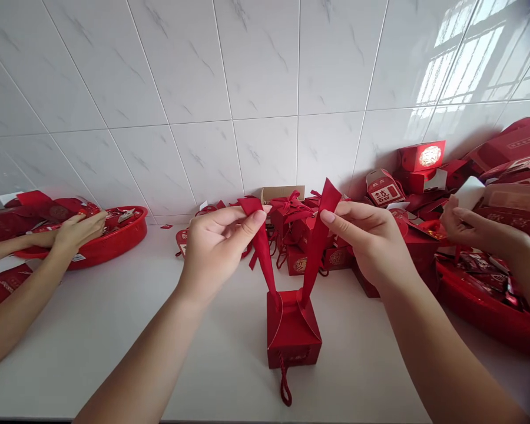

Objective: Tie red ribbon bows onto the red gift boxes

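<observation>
A small red gift box (294, 333) stands upright on the white table (221, 341) in front of me. From its top a red ribbon (312, 256) rises in two ends that spread apart in a V. My left hand (223, 241) pinches one end between thumb and fingers. The other end is pinched by my right hand (366, 235), its tip sticking up above the thumb. A dark red cord loop (285, 386) hangs from the front of the box onto the table. Neither hand touches the box itself.
Several ribboned red boxes (297, 259) are grouped behind. At left, another person's hands (77, 232) reach over a red basin (119, 238) of packets. At right, another hand (472, 227) is above a second red basin (477, 309), beside piled boxes (424, 159). A tiled wall (265, 70) closes the back.
</observation>
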`<state>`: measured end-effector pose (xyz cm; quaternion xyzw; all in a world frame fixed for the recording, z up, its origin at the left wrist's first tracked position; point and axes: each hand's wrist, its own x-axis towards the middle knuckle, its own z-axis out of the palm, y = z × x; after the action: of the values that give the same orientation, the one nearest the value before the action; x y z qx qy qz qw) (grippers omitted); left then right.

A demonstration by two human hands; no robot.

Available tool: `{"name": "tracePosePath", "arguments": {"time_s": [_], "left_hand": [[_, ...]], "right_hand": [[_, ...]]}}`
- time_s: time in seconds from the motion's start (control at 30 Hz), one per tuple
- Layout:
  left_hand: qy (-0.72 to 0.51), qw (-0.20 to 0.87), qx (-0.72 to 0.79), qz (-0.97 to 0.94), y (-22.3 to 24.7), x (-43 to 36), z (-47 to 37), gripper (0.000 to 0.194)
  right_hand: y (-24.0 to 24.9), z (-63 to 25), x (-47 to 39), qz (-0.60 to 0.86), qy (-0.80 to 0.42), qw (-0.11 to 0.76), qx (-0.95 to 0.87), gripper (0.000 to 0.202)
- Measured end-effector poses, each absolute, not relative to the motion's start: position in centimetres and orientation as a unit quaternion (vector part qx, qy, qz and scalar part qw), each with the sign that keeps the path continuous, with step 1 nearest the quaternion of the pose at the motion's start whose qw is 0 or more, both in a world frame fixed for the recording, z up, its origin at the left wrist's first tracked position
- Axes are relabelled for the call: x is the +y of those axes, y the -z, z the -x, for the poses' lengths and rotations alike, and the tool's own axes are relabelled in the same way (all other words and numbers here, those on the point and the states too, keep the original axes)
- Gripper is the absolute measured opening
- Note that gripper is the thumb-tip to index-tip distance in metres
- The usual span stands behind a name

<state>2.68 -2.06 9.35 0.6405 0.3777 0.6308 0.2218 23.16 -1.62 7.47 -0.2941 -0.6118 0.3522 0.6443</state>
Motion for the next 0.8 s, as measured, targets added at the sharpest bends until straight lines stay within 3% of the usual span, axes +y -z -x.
{"name": "tracePosePath", "arguments": {"time_s": [0.47, 0.53, 0.67, 0.8], "left_hand": [[-0.631, 0.305, 0.319, -0.638, -9.3, -1.9, -3.1, 0.023], [-0.606, 0.315, 0.324, -0.655, -9.4, -2.1, -3.0, 0.034], [-0.511, 0.316, 0.358, -0.715, -9.4, -2.6, -3.1, 0.074], [-0.43, 0.291, 0.409, -0.75, -9.1, -2.7, -3.1, 0.088]], "right_hand": [[-7.4, -23.0, -1.8, 0.285, -0.364, 0.636, -0.617, 0.017], [-7.4, -22.8, -2.0, 0.281, -0.387, 0.609, -0.633, 0.016], [-7.5, -22.3, -2.4, 0.28, -0.443, 0.498, -0.691, 0.015], [-6.8, -22.3, -2.6, 0.236, -0.462, 0.44, -0.733, 0.018]]}}
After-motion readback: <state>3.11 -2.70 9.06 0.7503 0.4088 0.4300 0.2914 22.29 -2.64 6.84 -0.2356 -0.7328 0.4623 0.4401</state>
